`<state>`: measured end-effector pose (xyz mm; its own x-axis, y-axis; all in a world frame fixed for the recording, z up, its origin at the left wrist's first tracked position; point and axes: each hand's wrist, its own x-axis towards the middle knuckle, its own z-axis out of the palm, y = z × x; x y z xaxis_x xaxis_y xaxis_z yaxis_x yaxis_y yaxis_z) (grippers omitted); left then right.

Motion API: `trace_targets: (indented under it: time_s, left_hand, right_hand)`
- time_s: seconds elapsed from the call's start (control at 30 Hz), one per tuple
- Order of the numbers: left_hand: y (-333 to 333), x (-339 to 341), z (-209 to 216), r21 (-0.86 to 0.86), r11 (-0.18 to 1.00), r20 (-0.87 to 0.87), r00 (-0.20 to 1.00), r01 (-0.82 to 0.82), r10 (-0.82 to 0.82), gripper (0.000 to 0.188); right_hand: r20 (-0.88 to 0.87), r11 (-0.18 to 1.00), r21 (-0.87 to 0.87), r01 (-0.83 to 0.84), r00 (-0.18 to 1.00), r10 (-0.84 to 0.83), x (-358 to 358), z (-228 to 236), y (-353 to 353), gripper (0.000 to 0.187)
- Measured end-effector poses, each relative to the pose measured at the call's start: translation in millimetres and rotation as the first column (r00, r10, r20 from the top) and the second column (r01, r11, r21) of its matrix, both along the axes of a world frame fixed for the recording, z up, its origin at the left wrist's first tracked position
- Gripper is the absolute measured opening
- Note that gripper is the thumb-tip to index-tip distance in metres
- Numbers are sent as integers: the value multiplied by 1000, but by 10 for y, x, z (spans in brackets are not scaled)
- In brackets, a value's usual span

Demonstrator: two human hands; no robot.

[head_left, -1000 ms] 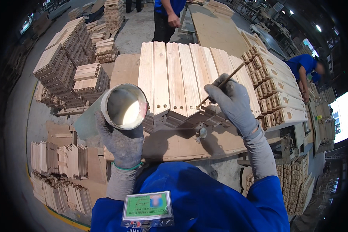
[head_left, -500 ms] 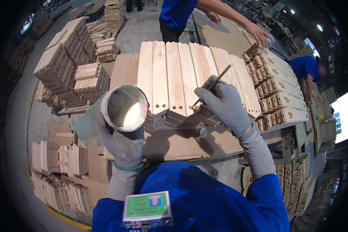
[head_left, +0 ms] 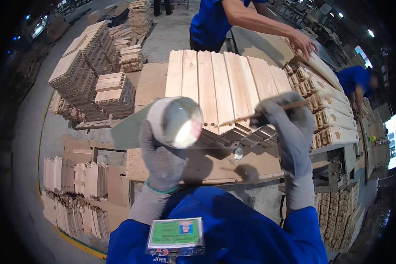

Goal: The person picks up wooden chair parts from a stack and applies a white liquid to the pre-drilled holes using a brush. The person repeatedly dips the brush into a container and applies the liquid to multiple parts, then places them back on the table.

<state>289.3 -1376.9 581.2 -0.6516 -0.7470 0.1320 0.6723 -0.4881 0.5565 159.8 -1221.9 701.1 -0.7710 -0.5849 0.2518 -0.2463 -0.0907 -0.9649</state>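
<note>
My left hand (head_left: 163,158), in a grey glove, grips a round metal can (head_left: 176,122) tilted so its pale wet inside faces me. My right hand (head_left: 288,127), also gloved, is closed on a thin wooden stick (head_left: 242,119) whose tip points left toward the can, just above the near ends of a row of light wooden slats (head_left: 220,83) laid side by side on the workbench (head_left: 233,169). The slat ends show drilled holes.
A person in blue reaches an arm (head_left: 268,24) across to stacked notched wood pieces (head_left: 325,114) at the right. Another person in blue (head_left: 358,81) stands far right. Piles of wood parts (head_left: 92,83) stand on the floor at left, more (head_left: 75,189) at lower left.
My right hand has swung the stick from pointing up-right over the slats to lying flatter, tip toward the can. The other person's arm has reached farther right over the stacked pieces.
</note>
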Motion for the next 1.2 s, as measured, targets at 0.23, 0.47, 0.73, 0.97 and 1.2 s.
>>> trace_targets:
  time_s: [0.23, 0.47, 0.73, 0.97, 1.2]
  left_hand:
    - [277, -176, 164, -8, 959, -300, 914, 284, -274, 60]
    - [235, -208, 130, 19, 979, -295, 937, 203, -189, 61]
    - [371, -267, 210, -82, 972, -242, 942, 221, -234, 65]
    - [293, -244, 41, -110, 994, 31, 999, 23, -20, 51]
    - [53, -84, 130, 335, 908, -210, 959, 252, -188, 51]
  right_hand:
    - [-184, 971, 185, -148, 966, 182, 413, -243, 226, 7]
    - [-373, 966, -17, -259, 898, 234, 635, -497, 591, 7]
    - [-414, 970, -160, -185, 904, 104, 699, -556, 592, 35]
    - [49, 962, -178, 209, 978, -204, 128, -121, 345, 9]
    - [-94, 935, 291, 202, 979, -182, -624, -311, 174, 28]
